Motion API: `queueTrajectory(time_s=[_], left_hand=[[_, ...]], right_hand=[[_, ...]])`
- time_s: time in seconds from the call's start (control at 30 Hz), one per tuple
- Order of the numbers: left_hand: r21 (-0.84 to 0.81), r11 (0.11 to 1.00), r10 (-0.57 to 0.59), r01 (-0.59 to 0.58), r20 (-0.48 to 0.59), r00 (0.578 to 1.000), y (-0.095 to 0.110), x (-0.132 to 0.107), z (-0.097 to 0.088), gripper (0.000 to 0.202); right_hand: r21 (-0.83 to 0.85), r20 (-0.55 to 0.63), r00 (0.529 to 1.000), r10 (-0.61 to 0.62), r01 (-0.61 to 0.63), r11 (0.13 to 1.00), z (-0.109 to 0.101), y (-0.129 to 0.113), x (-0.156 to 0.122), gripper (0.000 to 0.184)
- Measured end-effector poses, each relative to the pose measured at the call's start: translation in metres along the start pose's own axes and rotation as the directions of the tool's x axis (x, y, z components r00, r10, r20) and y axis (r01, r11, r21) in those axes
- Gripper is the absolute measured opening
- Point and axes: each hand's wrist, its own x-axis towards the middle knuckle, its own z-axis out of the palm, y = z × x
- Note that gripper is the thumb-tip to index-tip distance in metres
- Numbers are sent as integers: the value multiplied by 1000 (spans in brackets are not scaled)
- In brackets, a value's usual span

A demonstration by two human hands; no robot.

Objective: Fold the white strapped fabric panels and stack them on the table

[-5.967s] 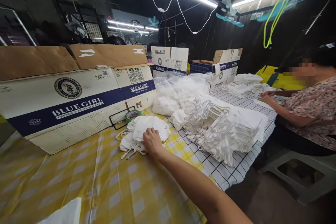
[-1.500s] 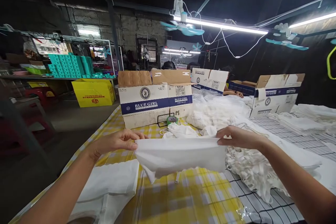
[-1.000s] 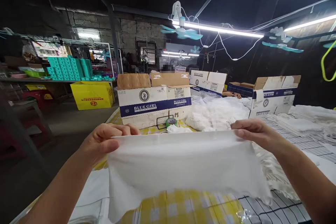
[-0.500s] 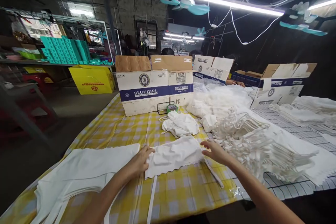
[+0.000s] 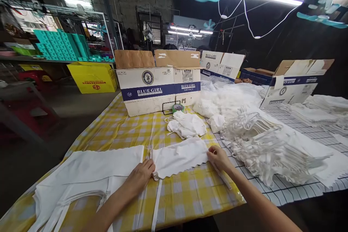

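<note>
A folded white strappy garment [image 5: 179,156] with a wavy hem lies flat before me on a yellow checked tablecloth [image 5: 187,197]. At its left end, the fingers of my left hand [image 5: 143,174] are closed on the edge. My right hand [image 5: 219,157] pinches the opposite end, close to a strap that trails toward the front. Left of it is a layered stack of white garments [image 5: 100,165], spread out with its straps toward me; my left forearm covers part of it. Just behind the folded piece sits a crumpled white garment [image 5: 187,125].
A Blue Girl carton [image 5: 160,94] stands at the back, with green tape [image 5: 178,108] before it. To the right are a pile of white garments [image 5: 282,152], clear plastic bags [image 5: 225,98] and another carton [image 5: 290,87]. Someone's hand [image 5: 246,81] shows behind the bags.
My right hand has closed from spread fingers into a pinch on the garment's right end. My left hand has shifted slightly down and left, and the garment lies smoother.
</note>
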Motion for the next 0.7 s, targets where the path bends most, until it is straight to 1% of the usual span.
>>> queueTrajectory(time_s=[0.07, 0.1, 0.17, 0.2, 0.23, 0.27, 0.3, 0.37, 0.43, 0.47, 0.53, 0.57, 0.63, 0.7], left_hand=[[-54, 998, 18, -19, -20, 1000, 19, -9, -4, 21], [-109, 992, 57, -58, -13, 998, 32, -14, -7, 18], [-253, 954, 177, -161, 42, 983, 59, -20, -12, 9], [-315, 929, 227, -193, 75, 971, 71, -20, -14, 6], [-354, 914, 247, -199, 96, 964, 81, -18, -14, 6], [-366, 914, 227, -177, 99, 969, 88, -14, -12, 9], [-358, 924, 172, -132, 82, 982, 91, -9, -10, 11], [-336, 942, 23, -17, 12, 1000, 89, 3, -4, 10], [-341, 939, -61, 39, -56, 997, 81, 16, 2, 13], [-345, 938, -72, 38, -86, 994, 77, 22, 3, 16], [-334, 942, -53, 5, -135, 989, 74, 38, 1, 21], [-319, 948, -31, -21, -157, 987, 77, 49, -1, 21], [-268, 959, 41, -88, -177, 983, 89, 78, -6, 19], [-206, 962, 148, -179, -160, 976, 111, 115, -8, 17]], right_hand=[[26, -35, 999, -9, 10, 1000, -9, -2, 6, 18], [32, -50, 999, -12, 14, 999, -14, -2, 10, 19], [28, -64, 998, -17, 19, 999, -21, -2, 17, 19], [19, -62, 998, -19, 20, 1000, -22, -2, 20, 18], [7, -60, 998, -19, 19, 1000, -22, -2, 22, 16], [-7, -62, 998, -18, 18, 1000, -21, -2, 23, 14], [-22, -72, 997, -18, 16, 1000, -20, -3, 22, 13], [-49, -113, 993, -23, 18, 999, -16, -4, 13, 19], [-66, -156, 987, -33, 23, 998, -14, -7, -5, 28], [-68, -168, 985, -45, 34, 997, -12, -10, -18, 29], [-53, -175, 979, -108, 100, 994, -8, -18, -51, 24], [-38, -171, 971, -167, 163, 986, -4, -23, -70, 20], [-14, -152, 936, -318, 319, 948, 12, -34, -111, 14], [-52, -100, 860, -500, 497, 866, 35, -45, -146, 14]])
